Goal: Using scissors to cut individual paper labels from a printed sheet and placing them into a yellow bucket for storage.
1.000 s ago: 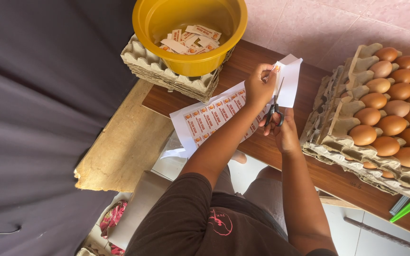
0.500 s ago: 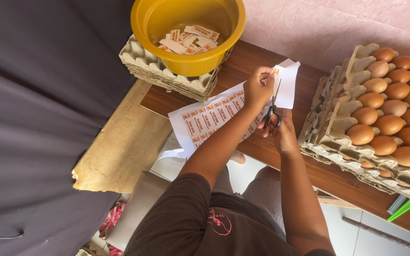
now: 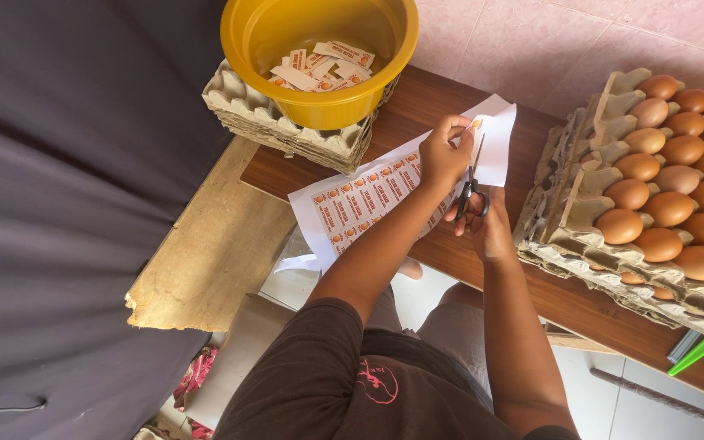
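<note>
Over the wooden counter (image 3: 466,261), the left hand (image 3: 443,153) grasps the far end of a white sheet of printed labels (image 3: 368,200) between its fingers, while the right hand (image 3: 486,220) has its fingers clenched through the handles of scissors (image 3: 473,183) whose blades meet the sheet. Far left sits a yellow bucket (image 3: 319,106) of cut labels on stacked egg trays (image 3: 287,134); at right, trays of brown eggs (image 3: 666,208).

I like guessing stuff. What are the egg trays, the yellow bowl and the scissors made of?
Egg trays: probably pressed paper pulp, grey-brown, matte, rough edges. Yellow bowl: looks like plastic, smooth with a soft shine. Scissors in the right hand: thin blades seem metal, dark handles likely plastic, too small to be sure.
</note>
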